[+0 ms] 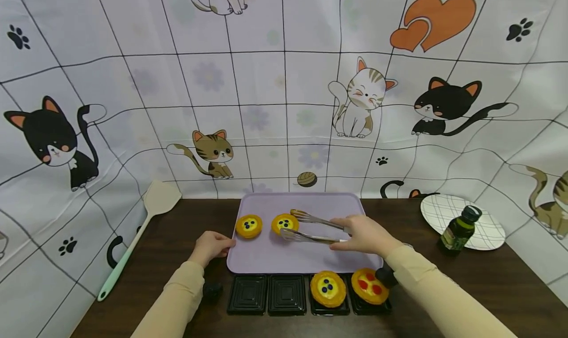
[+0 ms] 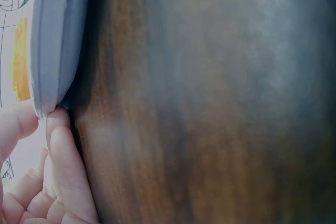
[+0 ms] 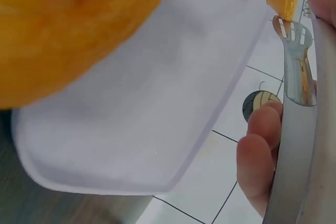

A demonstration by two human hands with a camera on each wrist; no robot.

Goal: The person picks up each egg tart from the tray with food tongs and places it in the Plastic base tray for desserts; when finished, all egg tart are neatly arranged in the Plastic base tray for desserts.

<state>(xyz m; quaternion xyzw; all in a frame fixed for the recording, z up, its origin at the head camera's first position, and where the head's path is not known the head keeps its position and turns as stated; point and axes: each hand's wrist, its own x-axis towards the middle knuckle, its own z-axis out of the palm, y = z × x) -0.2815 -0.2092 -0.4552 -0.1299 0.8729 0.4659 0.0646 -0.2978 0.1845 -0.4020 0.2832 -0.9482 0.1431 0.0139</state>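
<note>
Tarts [image 1: 328,288] four, dishes [image 1: 287,294] four; left hand [image 1: 210,247] pinches tray [image 1: 266,256], right hand [image 1: 367,234] grips parted tongs [image 1: 310,238].

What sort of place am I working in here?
Probably a kitchen-style tabletop setup, perhaps for practice or play, though the wider room is out of view. Signs of it: tarts on a lilac tray, metal tongs in the right hand, and a spatula.
</note>
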